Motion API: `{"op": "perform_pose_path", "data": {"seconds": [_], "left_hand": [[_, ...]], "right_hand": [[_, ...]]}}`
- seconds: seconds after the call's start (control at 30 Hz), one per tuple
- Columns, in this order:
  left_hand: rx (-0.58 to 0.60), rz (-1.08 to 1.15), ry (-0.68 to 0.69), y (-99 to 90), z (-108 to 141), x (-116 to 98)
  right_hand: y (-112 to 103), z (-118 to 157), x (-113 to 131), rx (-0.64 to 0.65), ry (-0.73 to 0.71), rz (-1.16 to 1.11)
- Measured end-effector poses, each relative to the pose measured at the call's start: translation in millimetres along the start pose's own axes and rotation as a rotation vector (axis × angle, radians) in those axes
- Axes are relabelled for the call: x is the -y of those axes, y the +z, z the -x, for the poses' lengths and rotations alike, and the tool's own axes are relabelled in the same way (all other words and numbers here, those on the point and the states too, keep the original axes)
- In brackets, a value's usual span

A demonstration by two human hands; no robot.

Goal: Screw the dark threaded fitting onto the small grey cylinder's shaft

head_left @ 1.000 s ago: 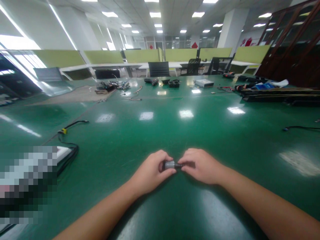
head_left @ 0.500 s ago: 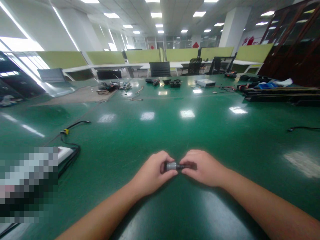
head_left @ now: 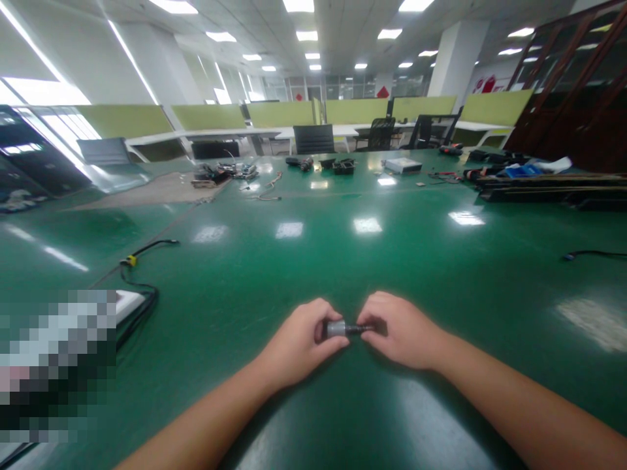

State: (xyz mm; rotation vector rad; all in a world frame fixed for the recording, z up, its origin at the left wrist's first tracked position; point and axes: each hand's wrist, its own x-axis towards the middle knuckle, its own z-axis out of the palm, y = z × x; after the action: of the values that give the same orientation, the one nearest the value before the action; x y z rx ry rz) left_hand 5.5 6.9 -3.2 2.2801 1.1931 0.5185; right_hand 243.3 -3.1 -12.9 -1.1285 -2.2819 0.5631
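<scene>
Between my two hands, low over the green table [head_left: 294, 274], lies a small cylindrical object [head_left: 336, 328] with a grey barrel and a thin dark ridged shaft pointing right. My left hand [head_left: 308, 336] is closed round the barrel, thumb below and fingers above. The fingertips of my right hand [head_left: 394, 329] pinch the dark shaft near its right end. The far left end of the barrel is hidden in my left hand, and the shaft's tip is blurred between my right fingers.
A blurred-out device with a white end [head_left: 130, 301] and black cables [head_left: 149, 297] sits at the left. Another cable [head_left: 595, 254] lies at the right. Electronic parts [head_left: 225, 172], a silver box [head_left: 401, 165] and dark strips [head_left: 548, 187] are along the far side.
My right hand has shifted slightly to the right along the shaft, so the gap between my hands is wider. My left hand keeps its hold on the barrel.
</scene>
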Motion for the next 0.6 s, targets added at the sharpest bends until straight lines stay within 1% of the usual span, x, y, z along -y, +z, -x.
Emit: {"op": "perform_pose_path", "data": {"seconds": [0.17, 0.6], "left_hand": [[0.007, 0.004, 0.004, -1.5, 0.3, -0.7], [0.013, 0.0, 0.002, -0.8, 0.4, 0.0]], "right_hand": [[-1.0, -0.2, 0.3, 0.023, 0.009, -0.015], [-3.8, 1.1, -1.3, 0.019, 0.008, 0.009]]}}
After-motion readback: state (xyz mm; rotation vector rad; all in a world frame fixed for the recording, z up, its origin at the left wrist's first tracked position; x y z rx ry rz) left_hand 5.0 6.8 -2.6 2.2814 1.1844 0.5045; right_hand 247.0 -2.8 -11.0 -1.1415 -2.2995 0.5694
